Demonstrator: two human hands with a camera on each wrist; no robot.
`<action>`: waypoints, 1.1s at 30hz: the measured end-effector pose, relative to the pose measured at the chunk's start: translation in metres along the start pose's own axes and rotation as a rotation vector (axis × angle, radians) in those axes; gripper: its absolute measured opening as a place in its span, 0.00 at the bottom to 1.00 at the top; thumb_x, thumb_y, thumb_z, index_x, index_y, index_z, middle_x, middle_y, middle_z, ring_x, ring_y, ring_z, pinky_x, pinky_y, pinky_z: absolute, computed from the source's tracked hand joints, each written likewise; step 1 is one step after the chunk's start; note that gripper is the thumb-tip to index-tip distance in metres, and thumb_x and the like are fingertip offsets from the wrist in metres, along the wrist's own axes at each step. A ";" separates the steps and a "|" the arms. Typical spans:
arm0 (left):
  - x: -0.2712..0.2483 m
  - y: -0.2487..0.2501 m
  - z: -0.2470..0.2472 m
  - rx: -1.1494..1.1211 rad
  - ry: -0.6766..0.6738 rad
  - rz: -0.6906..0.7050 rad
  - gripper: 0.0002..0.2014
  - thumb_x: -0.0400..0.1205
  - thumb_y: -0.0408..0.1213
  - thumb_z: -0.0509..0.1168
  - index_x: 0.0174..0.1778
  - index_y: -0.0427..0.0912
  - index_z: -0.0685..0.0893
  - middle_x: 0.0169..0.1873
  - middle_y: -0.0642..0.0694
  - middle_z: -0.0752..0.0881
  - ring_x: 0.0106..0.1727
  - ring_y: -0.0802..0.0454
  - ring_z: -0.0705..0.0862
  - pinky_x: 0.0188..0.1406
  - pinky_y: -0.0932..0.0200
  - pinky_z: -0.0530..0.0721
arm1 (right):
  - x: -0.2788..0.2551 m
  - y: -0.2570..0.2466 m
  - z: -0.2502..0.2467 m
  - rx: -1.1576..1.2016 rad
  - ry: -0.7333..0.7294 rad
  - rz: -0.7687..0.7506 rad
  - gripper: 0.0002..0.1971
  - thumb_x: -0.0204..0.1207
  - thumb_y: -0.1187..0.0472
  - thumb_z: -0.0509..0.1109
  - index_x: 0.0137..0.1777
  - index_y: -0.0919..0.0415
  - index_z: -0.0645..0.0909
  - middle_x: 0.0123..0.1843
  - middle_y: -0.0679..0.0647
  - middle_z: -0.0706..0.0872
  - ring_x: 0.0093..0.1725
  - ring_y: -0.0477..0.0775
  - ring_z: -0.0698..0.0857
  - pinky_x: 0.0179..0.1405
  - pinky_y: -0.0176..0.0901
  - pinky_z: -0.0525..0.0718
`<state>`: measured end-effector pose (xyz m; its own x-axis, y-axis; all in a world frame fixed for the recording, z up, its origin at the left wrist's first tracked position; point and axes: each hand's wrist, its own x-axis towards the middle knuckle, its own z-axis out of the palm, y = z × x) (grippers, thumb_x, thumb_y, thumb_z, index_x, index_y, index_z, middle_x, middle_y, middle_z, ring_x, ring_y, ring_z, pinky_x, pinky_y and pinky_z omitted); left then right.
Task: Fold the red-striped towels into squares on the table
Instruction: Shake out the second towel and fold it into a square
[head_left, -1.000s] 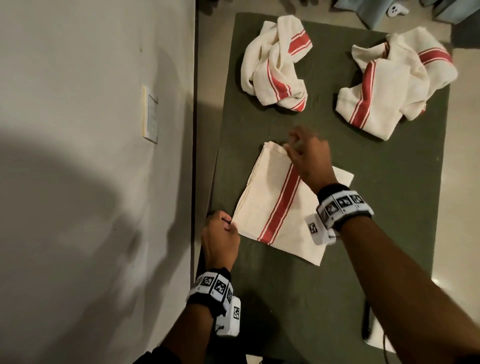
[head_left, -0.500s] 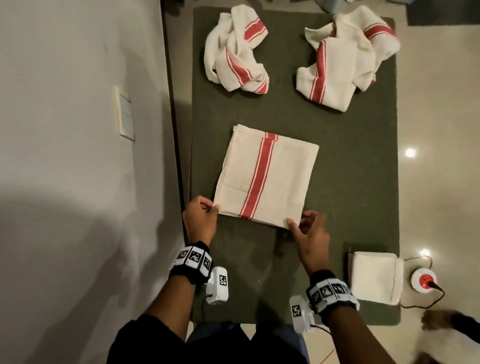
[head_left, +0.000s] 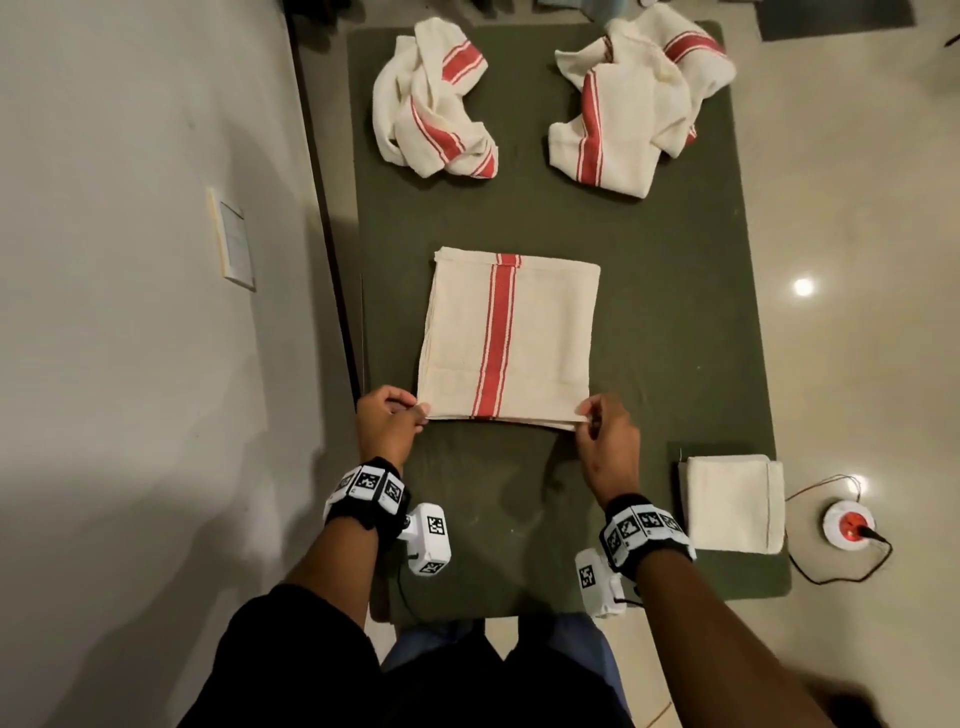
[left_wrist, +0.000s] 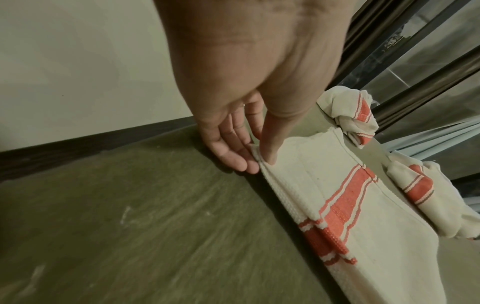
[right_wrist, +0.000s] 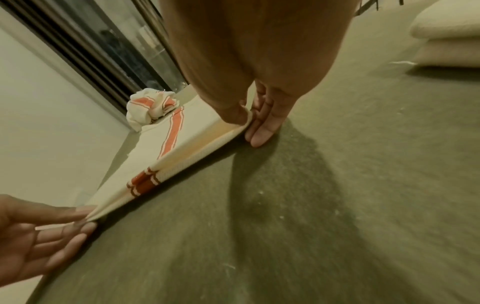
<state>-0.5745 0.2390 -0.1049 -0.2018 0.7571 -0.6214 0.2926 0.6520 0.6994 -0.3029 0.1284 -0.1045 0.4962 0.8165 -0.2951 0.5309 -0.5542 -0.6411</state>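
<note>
Three red-striped towels: one folded towel (head_left: 509, 335) flat mid-bench, two crumpled ones at the far end, left crumpled towel (head_left: 434, 106) and right crumpled towel (head_left: 636, 109). One plain white folded cloth (head_left: 732, 504) at the near right corner. Two hands: left hand (head_left: 389, 421), right hand (head_left: 608, 441). Two wrist bands with markers. One red-and-white round device (head_left: 850, 525) on the floor. One green bench (head_left: 675, 312).

No words, brand names or numbers can be read anywhere. The only markings are black-and-white square code tags on the wristbands (head_left: 368, 483) and wrist cameras (head_left: 429, 540), at about 6 o'clock.
</note>
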 end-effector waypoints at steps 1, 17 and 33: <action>-0.006 -0.006 0.001 0.008 -0.007 -0.009 0.14 0.77 0.19 0.74 0.37 0.42 0.80 0.33 0.38 0.87 0.31 0.47 0.88 0.33 0.57 0.87 | -0.004 0.003 -0.001 -0.013 -0.001 0.019 0.13 0.72 0.75 0.70 0.50 0.57 0.82 0.43 0.55 0.86 0.39 0.58 0.83 0.42 0.48 0.78; -0.125 -0.087 -0.020 0.185 -0.171 0.006 0.12 0.76 0.16 0.71 0.38 0.38 0.89 0.35 0.40 0.91 0.37 0.49 0.91 0.39 0.56 0.91 | -0.093 0.072 -0.040 -0.103 -0.256 -0.003 0.09 0.83 0.67 0.68 0.47 0.51 0.81 0.36 0.45 0.86 0.36 0.55 0.85 0.36 0.46 0.74; -0.179 -0.106 -0.035 0.316 -0.323 -0.035 0.17 0.66 0.15 0.75 0.43 0.41 0.92 0.31 0.49 0.86 0.28 0.60 0.82 0.35 0.62 0.84 | -0.130 0.108 -0.078 -0.132 -0.431 -0.112 0.20 0.75 0.73 0.72 0.46 0.42 0.83 0.43 0.39 0.90 0.44 0.43 0.88 0.40 0.26 0.78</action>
<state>-0.6017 0.0358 -0.0555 0.0707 0.6502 -0.7565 0.5717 0.5950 0.5649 -0.2567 -0.0503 -0.0797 0.1148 0.8495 -0.5150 0.6615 -0.4521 -0.5984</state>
